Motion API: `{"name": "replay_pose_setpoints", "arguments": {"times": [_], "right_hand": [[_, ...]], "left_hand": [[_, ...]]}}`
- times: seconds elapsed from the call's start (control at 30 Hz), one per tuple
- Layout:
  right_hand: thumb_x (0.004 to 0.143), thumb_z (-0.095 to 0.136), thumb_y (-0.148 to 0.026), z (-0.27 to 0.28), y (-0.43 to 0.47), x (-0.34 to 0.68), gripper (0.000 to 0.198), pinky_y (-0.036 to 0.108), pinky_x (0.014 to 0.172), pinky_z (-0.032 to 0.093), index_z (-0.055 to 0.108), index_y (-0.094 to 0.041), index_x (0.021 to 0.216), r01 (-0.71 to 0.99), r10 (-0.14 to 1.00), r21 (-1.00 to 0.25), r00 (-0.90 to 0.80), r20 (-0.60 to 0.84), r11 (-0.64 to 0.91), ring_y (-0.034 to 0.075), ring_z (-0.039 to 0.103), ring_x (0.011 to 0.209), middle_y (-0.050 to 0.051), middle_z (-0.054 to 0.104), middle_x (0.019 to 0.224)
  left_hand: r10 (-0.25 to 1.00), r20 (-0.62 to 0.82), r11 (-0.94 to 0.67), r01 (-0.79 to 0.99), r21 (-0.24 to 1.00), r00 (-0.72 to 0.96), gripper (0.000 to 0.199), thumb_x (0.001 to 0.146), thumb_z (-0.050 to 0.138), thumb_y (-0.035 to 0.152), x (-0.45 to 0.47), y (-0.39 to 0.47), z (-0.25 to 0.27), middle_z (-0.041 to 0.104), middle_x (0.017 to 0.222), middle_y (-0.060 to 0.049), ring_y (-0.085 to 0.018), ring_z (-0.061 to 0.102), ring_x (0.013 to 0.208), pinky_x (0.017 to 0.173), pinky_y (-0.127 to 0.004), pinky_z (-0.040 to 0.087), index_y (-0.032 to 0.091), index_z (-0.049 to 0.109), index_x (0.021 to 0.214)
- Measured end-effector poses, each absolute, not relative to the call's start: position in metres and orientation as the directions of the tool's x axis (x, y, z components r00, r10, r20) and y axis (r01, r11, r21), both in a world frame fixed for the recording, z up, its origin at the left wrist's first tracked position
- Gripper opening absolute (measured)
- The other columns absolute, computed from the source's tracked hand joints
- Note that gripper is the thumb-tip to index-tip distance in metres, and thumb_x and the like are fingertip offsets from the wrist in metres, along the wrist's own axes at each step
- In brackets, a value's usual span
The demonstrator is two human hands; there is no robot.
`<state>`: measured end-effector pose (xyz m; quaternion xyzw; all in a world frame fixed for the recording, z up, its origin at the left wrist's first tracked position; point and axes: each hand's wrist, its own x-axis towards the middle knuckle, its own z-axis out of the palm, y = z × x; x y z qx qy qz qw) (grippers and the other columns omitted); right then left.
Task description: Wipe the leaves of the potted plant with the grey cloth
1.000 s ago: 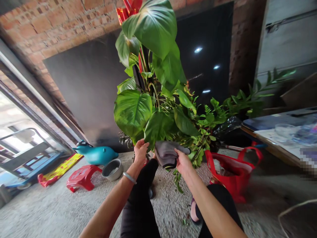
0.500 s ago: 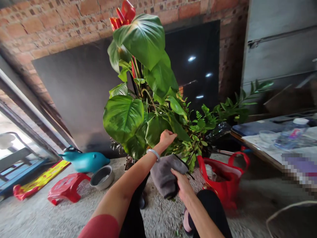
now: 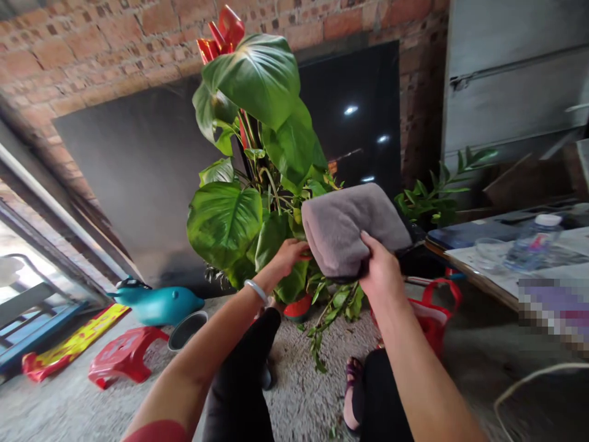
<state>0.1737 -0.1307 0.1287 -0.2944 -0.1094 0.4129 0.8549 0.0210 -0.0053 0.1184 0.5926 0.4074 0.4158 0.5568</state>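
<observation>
A big potted plant with broad green leaves (image 3: 225, 218) stands in front of me. My left hand (image 3: 289, 255), with a pale bracelet at the wrist, has its fingers closed at the edge of a lower leaf (image 3: 294, 282). The exact grip is partly hidden. In my right hand (image 3: 380, 267) is a folded grey cloth (image 3: 345, 224), thumb on top, raised beside the plant and covering some of its foliage. Thin leafy stems (image 3: 322, 325) hang below the cloth.
On the floor at left are a red stool (image 3: 126, 353), a teal toy animal (image 3: 161, 304) and a grey bowl (image 3: 186, 328). A red bag (image 3: 432, 316) sits beside my leg. At right, a table (image 3: 488, 273) bears a plastic bottle (image 3: 536, 242). Behind the plant leans a dark panel (image 3: 133, 172).
My right hand has lifted the grey cloth up and to the right, from near the floor to leaf height. My left hand has shifted slightly left and down along the lower leaves.
</observation>
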Motion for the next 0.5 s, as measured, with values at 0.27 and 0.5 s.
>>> {"name": "replay_pose_setpoints", "arguments": {"times": [0.27, 0.5], "right_hand": [[0.083, 0.069, -0.007, 0.058, -0.163, 0.128, 0.015, 0.032, 0.076, 0.07, 0.076, -0.02, 0.084, -0.919, 0.841, -0.394, 0.192, -0.507, -0.028, 0.023, 0.083, 0.082, 0.003, 0.081, 0.072], [0.085, 0.073, -0.012, 0.154, -0.141, 0.153, 0.017, 0.029, 0.099, 0.064, 0.077, -0.028, 0.089, -0.78, 0.841, -0.436, 0.533, -0.088, 0.449, 0.016, 0.081, 0.097, -0.006, 0.083, 0.083]], "left_hand": [[0.969, 0.024, -0.007, -0.072, 0.997, 0.247, 0.021, 0.062, 0.081, 0.021, -0.05, -0.006, 0.121, 0.066, 0.07, -0.001, -0.014, 0.061, 0.067, 0.061, -0.025, 0.051, 0.016, 0.062, 0.064], [0.949, 0.017, 0.04, -0.175, 0.984, 0.314, 0.02, 0.061, 0.082, 0.019, -0.032, -0.011, 0.114, 0.07, 0.069, -0.003, -0.015, 0.065, 0.063, 0.059, -0.026, 0.055, 0.016, 0.063, 0.065]]}}
